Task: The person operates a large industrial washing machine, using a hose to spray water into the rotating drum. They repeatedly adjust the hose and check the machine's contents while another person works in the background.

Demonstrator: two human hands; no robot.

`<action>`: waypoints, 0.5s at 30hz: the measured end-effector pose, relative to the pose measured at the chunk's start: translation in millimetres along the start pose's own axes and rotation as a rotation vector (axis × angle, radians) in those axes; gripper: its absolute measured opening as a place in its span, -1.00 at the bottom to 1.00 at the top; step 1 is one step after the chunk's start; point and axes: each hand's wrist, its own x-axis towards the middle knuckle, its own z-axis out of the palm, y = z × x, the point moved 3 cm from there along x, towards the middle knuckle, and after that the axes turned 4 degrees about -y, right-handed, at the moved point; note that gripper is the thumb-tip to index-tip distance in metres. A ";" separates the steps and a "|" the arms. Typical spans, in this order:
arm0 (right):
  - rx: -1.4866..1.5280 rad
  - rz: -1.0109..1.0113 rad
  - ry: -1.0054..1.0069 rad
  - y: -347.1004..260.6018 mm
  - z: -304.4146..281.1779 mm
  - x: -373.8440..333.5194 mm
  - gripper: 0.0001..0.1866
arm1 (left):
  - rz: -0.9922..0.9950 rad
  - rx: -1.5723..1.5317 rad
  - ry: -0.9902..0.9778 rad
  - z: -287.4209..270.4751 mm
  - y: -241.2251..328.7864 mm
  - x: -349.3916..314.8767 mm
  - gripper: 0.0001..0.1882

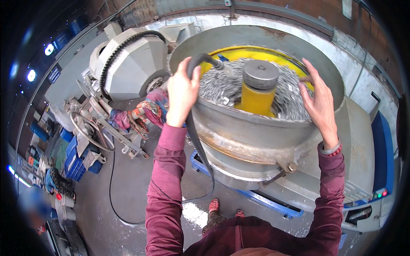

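Black rubber hose (195,137) is hanging from the left hand (183,91), which is gripping it snugly, fingers and thumb wrapped around it just below the bend. Its metal end fitting (219,65) is poking over the left side of a big grey steel bowl (265,138), above a bed of small silvery metal pieces (222,85); can't tell if anything's coming out. Rest of the hose is trailing down and looping over the floor (136,192). Right hand (319,106) is hovering around the bowl's right side, fingers spread, thumb well apart, holding nothing that I can see; can't tell whether it's touching the rim. Yellow post (257,100) with a grey metal cap (260,74) is standing mid-bowl, pieces lying all around it.
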 end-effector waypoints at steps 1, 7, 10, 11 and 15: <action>0.102 -0.060 0.085 -1.1 -5.7 0.7 -0.45 | -0.002 0.016 -0.004 -0.3 -0.3 0.5 -0.61; 0.768 -0.261 0.134 -27.7 -63.7 -40.3 -0.51 | -0.006 0.003 -0.039 -1.9 -2.5 0.6 -0.60; 1.214 -0.378 -0.120 -59.1 -88.4 -69.5 -0.33 | -0.032 -0.026 -0.049 -0.7 1.5 1.9 -0.60; 1.272 -0.368 -0.207 -72.0 -95.9 -75.9 -0.31 | -0.024 -0.010 -0.054 -0.5 -0.3 3.5 -0.60; 1.420 -0.290 -0.149 -111.0 -111.8 -97.4 -0.28 | 0.038 0.013 -0.080 2.0 -11.1 5.8 -0.58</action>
